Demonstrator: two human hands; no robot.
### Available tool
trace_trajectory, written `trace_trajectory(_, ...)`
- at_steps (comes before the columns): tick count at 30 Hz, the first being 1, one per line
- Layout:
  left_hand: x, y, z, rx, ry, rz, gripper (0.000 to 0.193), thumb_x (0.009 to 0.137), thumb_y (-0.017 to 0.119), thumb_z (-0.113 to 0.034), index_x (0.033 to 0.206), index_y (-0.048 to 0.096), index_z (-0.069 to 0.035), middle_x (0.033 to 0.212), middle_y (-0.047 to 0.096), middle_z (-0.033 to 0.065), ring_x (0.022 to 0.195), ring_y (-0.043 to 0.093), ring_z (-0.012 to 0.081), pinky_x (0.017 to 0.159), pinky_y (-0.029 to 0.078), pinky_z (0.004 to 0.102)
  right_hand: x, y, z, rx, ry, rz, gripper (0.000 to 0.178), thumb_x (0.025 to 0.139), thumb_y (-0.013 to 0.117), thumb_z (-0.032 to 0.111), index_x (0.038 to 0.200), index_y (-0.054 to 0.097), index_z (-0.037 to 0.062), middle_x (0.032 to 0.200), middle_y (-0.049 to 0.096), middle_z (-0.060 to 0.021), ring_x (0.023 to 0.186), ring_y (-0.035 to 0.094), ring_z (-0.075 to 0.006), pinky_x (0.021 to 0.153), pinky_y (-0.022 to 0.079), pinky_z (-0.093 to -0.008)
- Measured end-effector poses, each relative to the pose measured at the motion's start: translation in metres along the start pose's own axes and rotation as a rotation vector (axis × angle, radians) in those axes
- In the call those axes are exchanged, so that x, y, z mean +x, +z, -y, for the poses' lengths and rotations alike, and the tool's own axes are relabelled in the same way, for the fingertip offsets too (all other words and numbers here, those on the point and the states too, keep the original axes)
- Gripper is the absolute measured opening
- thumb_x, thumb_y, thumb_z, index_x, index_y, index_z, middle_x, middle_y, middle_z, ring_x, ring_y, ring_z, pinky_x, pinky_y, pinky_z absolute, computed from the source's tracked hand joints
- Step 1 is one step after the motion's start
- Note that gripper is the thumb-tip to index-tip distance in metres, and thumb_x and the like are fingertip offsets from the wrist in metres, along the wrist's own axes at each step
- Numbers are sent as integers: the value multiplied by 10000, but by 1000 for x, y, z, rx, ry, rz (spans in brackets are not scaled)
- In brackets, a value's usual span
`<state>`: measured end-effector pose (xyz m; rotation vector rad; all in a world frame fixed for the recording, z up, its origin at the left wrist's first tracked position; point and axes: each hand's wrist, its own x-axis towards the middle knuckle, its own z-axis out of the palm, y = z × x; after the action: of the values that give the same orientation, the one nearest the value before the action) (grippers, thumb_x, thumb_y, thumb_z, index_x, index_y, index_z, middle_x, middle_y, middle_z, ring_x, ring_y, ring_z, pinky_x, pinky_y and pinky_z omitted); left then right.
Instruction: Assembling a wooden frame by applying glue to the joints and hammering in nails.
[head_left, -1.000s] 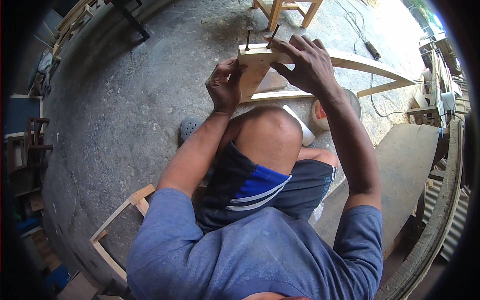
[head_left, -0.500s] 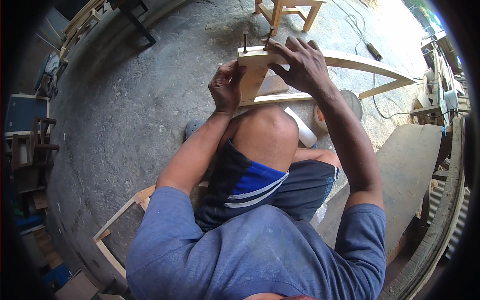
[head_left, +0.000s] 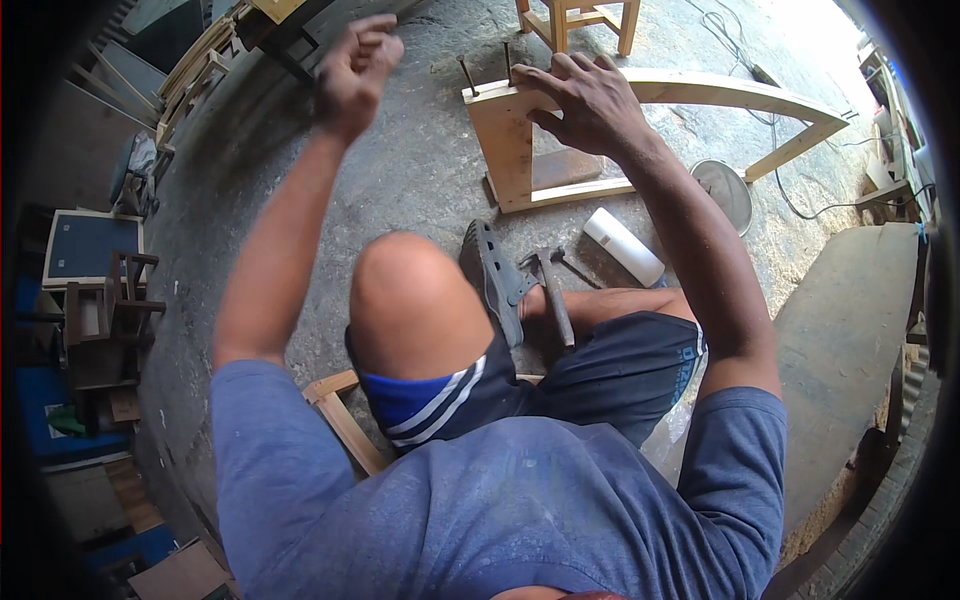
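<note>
A pale wooden frame (head_left: 502,150) with a wide end board and a curved top rail stands on the concrete floor in front of me. Two long nails, a left one (head_left: 467,75) and a right one (head_left: 507,62), stick up from its top edge. My right hand (head_left: 590,98) grips the top rail beside the right nail, fingers over it and thumb below. My left hand (head_left: 360,75) is raised at the upper left, apart from the frame, its fingers curled and slightly blurred; nothing shows in it. Between my legs lies a hammer (head_left: 555,295).
A white bottle (head_left: 624,247), a round lid-like disc (head_left: 722,197) and a brownish block (head_left: 566,169) lie near the frame. A wooden stool (head_left: 578,22) stands beyond. A large board (head_left: 835,360) is at my right; small furniture (head_left: 112,310) crowds the left.
My left hand has let go of the end board and swung up to the left. My raised knee has moved left, uncovering the hammer. The right hand stays on the frame.
</note>
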<state>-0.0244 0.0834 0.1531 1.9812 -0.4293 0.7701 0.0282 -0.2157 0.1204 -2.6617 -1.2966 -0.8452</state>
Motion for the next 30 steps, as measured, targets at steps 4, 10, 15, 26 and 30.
trace_trajectory(4,71,-13,-14,-136,34,14,293,956,582,-233,1170,552,-34,864,620,21,804,566,106,773,460,259,0,0,1,-33,-35,-56,508,856,674,435,1325,539,296,1025,590,-60,987,598,-224,817,414,-382)
trace_trajectory(10,61,19,5,-530,-231,-447,260,937,609,-266,1080,620,-50,898,679,88,873,645,191,811,497,296,6,-8,1,-6,-35,-10,514,852,677,433,1325,540,288,1016,596,-67,1005,590,-241,836,422,-383)
trace_trajectory(15,-57,128,31,-826,-244,-460,532,904,670,-432,1233,514,-45,1070,657,68,989,607,141,943,424,303,12,-10,-1,-22,-1,91,552,847,674,445,1358,512,313,1034,608,-69,1014,603,-229,873,436,-404)
trace_trajectory(26,-105,182,31,-862,-407,-534,442,877,726,-309,1173,583,-14,1066,663,65,1016,589,126,904,458,291,16,-16,10,-14,-29,137,538,796,731,411,1292,581,268,895,582,-43,888,589,-221,761,412,-381)
trace_trajectory(30,-106,183,22,-699,-465,-572,401,865,704,-291,1138,607,-14,1024,687,93,980,623,146,880,471,303,18,-16,14,13,-21,138,524,796,735,387,1288,584,285,882,577,-28,879,590,-218,762,410,-382)
